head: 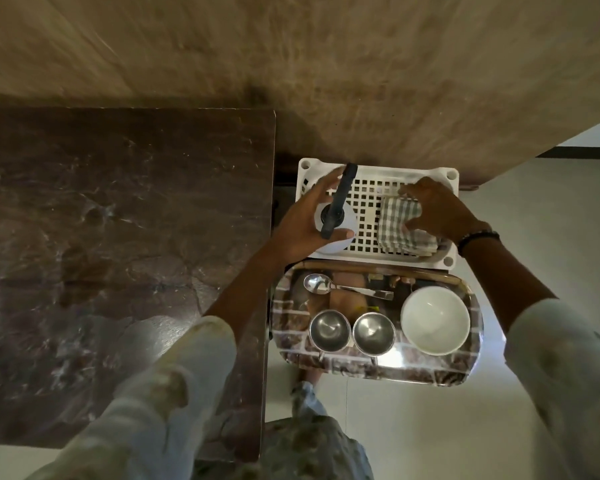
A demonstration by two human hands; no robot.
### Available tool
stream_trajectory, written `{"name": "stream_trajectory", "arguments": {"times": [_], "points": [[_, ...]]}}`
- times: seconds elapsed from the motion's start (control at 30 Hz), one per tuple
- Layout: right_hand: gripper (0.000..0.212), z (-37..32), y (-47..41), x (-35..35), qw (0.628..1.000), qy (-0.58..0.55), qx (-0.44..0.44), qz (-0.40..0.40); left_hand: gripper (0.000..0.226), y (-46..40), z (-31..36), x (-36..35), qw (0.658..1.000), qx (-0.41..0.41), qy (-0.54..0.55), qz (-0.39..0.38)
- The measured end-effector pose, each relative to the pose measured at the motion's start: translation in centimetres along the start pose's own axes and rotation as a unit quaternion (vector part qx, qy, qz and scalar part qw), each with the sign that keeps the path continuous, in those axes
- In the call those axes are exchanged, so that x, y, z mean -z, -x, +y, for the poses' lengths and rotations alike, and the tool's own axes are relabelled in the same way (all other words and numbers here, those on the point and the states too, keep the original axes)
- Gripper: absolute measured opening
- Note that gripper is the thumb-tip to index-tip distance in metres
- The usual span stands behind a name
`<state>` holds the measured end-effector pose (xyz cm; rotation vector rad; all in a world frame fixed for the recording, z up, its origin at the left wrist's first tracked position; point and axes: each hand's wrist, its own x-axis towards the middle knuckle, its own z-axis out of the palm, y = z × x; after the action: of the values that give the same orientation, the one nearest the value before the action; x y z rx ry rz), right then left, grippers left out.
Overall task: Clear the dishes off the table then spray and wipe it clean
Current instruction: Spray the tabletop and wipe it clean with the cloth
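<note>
Both hands are over the white perforated basket [368, 216], which sits off the right edge of the dark marble table [118, 237], against the tan wall. The left hand [302, 226] curls round the white spray bottle [336, 230] at the basket's left end, thumb across the near side of the bottle's shoulder and fingers reaching round the far side beside the dark trigger head [340, 199], which points toward the basket's far left corner. The bottle stands upright on the basket's slotted floor.

Over at the basket's right end, the right hand [437, 209] comes down on the folded checked cloth [402, 226], fingers bent over its far edge and thumb tucked against its near side, pinching it. A beaded bracelet [478, 237] rings that wrist. The cloth lies flat along the right wall, reaching the near right corner.

Just nearside of the basket, touching its near rim, sits the brick-patterned tray [465, 368]. Along the tray's far edge lies a steel spoon [340, 287], bowl to the left. At the near left stand two steel cups [328, 329], side by side and touching, both upright. At the tray's right end sits a white bowl [435, 318], upright, just beside the right-hand cup.
</note>
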<state>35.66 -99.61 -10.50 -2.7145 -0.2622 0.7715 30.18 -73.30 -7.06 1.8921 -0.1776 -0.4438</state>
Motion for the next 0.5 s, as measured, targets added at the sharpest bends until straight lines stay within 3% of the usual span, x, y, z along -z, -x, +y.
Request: {"name": "stream_trajectory", "arguments": {"times": [0.3,0.5], "points": [[0.058,0.8,-0.4,-0.2,0.999,-0.008,0.049,0.008,0.059,-1.0,0.5,-1.2,0.999,-0.003,0.015,0.034],[0.047,-0.8,0.3,1.1,0.997,0.038,0.045,-0.043,0.068,0.6,2.2,-0.7,0.998,-0.025,0.036,0.05]]}}
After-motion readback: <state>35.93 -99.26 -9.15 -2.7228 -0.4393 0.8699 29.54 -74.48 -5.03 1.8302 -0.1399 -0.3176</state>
